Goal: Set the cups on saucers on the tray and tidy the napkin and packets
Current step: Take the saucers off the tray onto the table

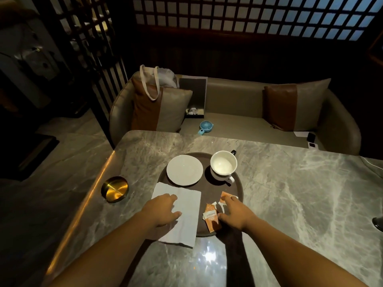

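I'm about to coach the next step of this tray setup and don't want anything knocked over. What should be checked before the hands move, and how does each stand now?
1. White cup upright on the round dark tray: ok.
2. Cup set on the white saucer: not ok; it stands beside it, on the bare tray.
3. White paper napkin fully on the tray: not ok; it overhangs the near-left rim onto the marble table.
4. Left hand flat on the napkin: ok.
5. Orange packets gathered: not ok; they lie scattered by the right hand.
6. Second cup present: cannot tell; only one shows.
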`<state>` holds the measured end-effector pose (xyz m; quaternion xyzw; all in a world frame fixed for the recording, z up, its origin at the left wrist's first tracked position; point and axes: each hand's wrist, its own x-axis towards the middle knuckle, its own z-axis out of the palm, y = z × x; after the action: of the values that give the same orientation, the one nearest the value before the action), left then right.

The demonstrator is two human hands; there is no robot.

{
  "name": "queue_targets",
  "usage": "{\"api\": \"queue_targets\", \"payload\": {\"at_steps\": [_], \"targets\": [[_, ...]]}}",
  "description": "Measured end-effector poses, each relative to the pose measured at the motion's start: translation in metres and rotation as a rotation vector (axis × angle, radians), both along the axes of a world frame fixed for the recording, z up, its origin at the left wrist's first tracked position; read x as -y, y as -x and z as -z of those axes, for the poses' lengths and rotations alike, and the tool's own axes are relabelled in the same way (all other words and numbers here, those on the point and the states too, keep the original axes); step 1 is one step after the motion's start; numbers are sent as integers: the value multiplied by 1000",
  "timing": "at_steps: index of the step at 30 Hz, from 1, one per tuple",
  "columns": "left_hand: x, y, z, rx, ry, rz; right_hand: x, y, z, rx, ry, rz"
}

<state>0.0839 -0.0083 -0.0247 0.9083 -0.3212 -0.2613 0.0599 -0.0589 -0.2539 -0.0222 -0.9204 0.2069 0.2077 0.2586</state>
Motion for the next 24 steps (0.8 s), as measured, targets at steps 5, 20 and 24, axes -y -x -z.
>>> {"api": "queue_targets", "payload": {"at_steps": [5, 20, 24], "targets": [[4, -29, 9, -100, 101, -124, -2, -43, 12, 34, -103, 111], [36, -91, 58, -497, 592, -953, -33, -144, 63, 156, -738, 952], [40, -102, 67, -638, 648, -1075, -31, -158, 71, 156, -785, 1005]]}}
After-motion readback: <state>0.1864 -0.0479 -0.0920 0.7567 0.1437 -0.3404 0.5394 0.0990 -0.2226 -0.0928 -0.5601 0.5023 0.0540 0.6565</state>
